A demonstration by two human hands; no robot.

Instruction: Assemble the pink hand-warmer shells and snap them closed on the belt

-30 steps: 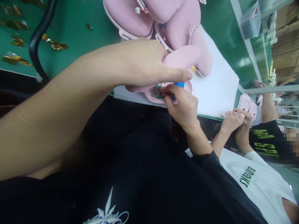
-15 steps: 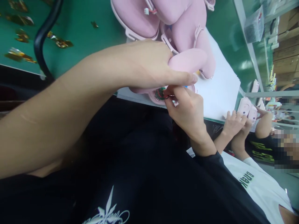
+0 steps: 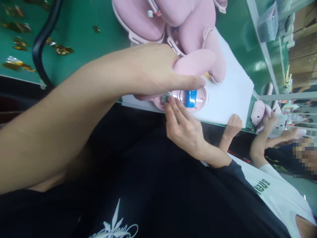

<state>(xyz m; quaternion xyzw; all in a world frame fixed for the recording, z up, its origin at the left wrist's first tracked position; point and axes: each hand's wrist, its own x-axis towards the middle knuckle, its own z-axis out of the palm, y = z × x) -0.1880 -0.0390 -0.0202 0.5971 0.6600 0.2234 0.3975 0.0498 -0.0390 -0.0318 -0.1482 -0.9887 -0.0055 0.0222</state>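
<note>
My left hand (image 3: 163,71) reaches in from the left, wrapped round a pink rounded casing (image 3: 196,61), its thumb lying across the near side. Just below the thumb, the casing's open inside (image 3: 201,103) shows a blue block (image 3: 191,98), some wiring and a small circuit board (image 3: 165,97). My right hand (image 3: 184,129) is closed at the board, with fingertips pinched together over its right end. Whatever is between those fingertips is hidden.
More pink casings (image 3: 196,33) are heaped behind my hands, one with a white connector (image 3: 150,13). White sheets (image 3: 230,96) cover the green table. At left are a black cable (image 3: 41,43) and gold film scraps (image 3: 63,49). Co-workers' hands (image 3: 234,125) are at right.
My right hand has shifted left and its fingers have straightened over the board, uncovering the blue block. My left hand keeps its hold. A co-worker's hand has drawn back from the pink parts.
</note>
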